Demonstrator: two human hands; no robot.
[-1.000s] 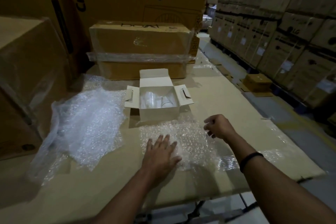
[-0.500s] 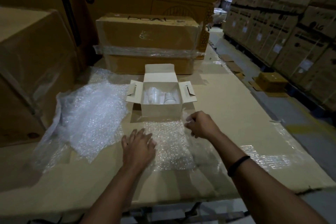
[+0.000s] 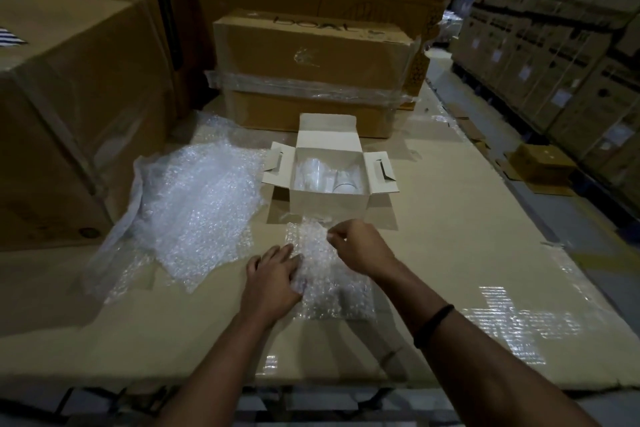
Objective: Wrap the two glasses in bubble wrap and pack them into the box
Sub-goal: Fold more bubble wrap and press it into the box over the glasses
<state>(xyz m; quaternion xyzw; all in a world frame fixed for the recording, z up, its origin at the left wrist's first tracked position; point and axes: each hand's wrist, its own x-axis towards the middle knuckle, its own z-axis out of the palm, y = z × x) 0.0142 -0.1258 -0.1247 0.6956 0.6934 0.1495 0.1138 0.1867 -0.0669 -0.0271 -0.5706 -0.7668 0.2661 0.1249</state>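
A small white box [image 3: 327, 206] stands open on the cardboard-covered table, flaps spread. Two clear glasses [image 3: 323, 175] lie inside it, side by side. In front of the box lies a small sheet of bubble wrap [image 3: 334, 288]. My left hand [image 3: 273, 276] rests flat on the sheet's left edge, fingers straight. My right hand [image 3: 358, 248] has its fingers curled and pinches the sheet's far edge, lifting it over toward the left.
A big loose heap of bubble wrap [image 3: 197, 204] lies left of the box. Large brown cartons [image 3: 311, 69] stand behind and at left [image 3: 69, 107]. Stacked cartons [image 3: 561, 45] line the aisle on the right. The table's front edge [image 3: 311, 381] is near me.
My right hand has moved left and taken hold of the sheet's far edge, folding it over. My left hand slid left to the sheet's edge. The view shifted.
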